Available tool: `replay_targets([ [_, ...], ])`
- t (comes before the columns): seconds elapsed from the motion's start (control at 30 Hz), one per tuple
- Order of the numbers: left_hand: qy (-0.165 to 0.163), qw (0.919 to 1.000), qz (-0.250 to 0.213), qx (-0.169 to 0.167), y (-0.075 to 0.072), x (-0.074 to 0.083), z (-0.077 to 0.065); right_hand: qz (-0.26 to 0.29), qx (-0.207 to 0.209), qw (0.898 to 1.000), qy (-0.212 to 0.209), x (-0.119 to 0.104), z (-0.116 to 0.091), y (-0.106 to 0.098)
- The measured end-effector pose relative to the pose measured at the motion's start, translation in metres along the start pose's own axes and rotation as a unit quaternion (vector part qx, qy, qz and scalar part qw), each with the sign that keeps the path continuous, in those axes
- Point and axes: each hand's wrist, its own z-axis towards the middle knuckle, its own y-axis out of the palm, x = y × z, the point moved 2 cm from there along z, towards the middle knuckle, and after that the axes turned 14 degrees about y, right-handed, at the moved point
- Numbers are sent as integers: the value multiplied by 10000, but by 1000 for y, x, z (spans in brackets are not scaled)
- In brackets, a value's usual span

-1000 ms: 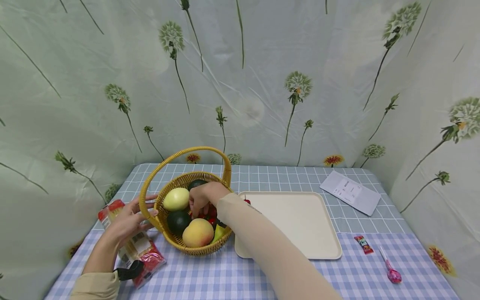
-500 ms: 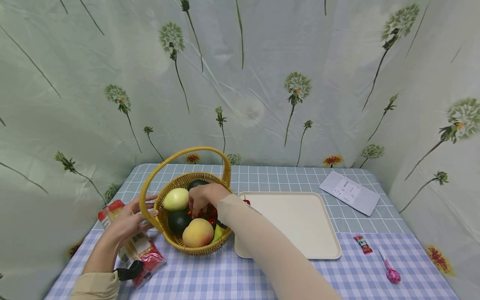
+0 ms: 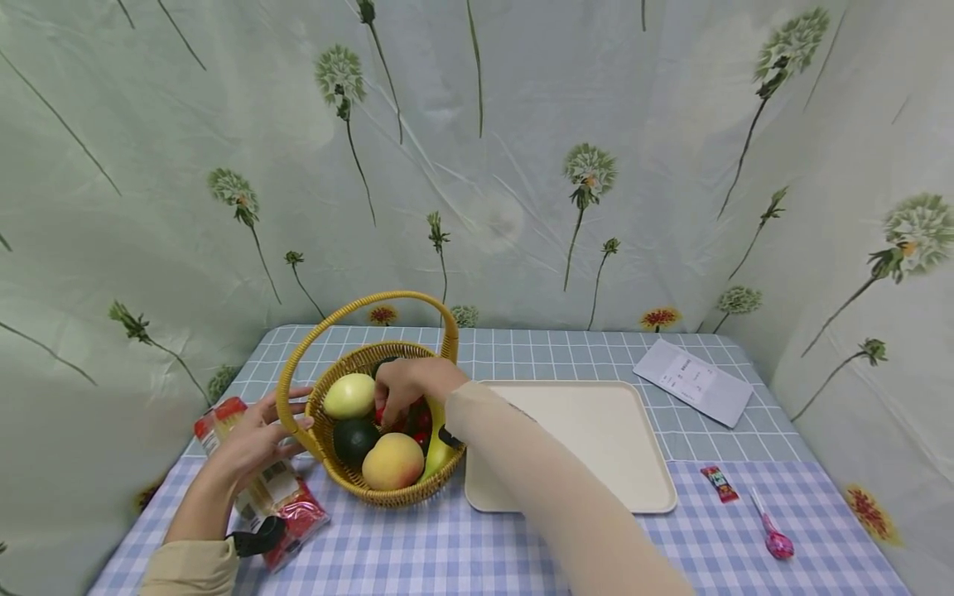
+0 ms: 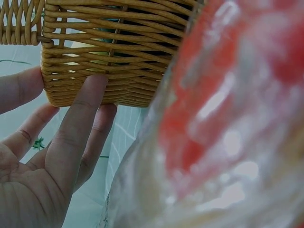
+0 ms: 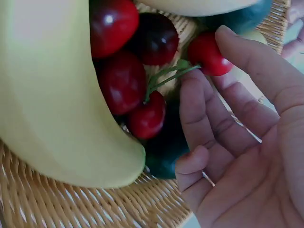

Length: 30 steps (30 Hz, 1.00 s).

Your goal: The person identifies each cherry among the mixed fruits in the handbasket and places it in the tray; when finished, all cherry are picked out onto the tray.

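Note:
Inside the yellow wicker basket (image 3: pixel 387 498), my right hand (image 3: pixel 402 387) pinches a red cherry (image 5: pixel 209 54) between thumb and fingers. A green stem (image 5: pixel 171 76) joins it to a smaller cherry (image 5: pixel 146 118), beside darker red cherries (image 5: pixel 121 80). A banana (image 5: pixel 61 104) lies alongside them. Also in the basket are a peach (image 3: pixel 392 462), a dark green fruit (image 3: pixel 355 440) and a pale yellow-green fruit (image 3: pixel 350 396). My left hand (image 3: pixel 257 434) rests with extended fingers against the basket's outer left side, seen close in the left wrist view.
Below the left forearm lies a clear and red plastic bag (image 3: pixel 298 509). Right of the basket is a cream tray (image 3: pixel 596 447), partly under my right sleeve. Farther right are a grey printed packet (image 3: pixel 693 382), a wrapped candy (image 3: pixel 720 484) and a lollipop (image 3: pixel 778 542).
My right hand and forearm have shifted slightly up and right, showing more of the banana. The cherry at the tray's left edge is now hidden by the sleeve. My left hand stays put.

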Motion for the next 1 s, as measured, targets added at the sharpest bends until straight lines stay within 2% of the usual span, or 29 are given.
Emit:
replay_targets([
  [0.13,-4,10000,3,-7,0,1,0,37,170,9994,-289,1,-6,-6],
  [0.3,23,10000,-2,-18,0,2,-1,278,123,9978,-592,5,-12,-12],
  [0.5,122,9999,8,-28,0,0,0,77,441,9950,-898,12,-23,-18],
  [0.67,212,9997,-84,-50,0,-3,1,68,641,9906,-1207,20,-40,-23],
  [0.83,200,9998,-23,-48,-1,-3,2,256,791,9872,-1359,32,-61,-29],
  [1.0,151,9999,11,-48,1,0,0,368,1003,9855,-1319,51,-77,-30],
])
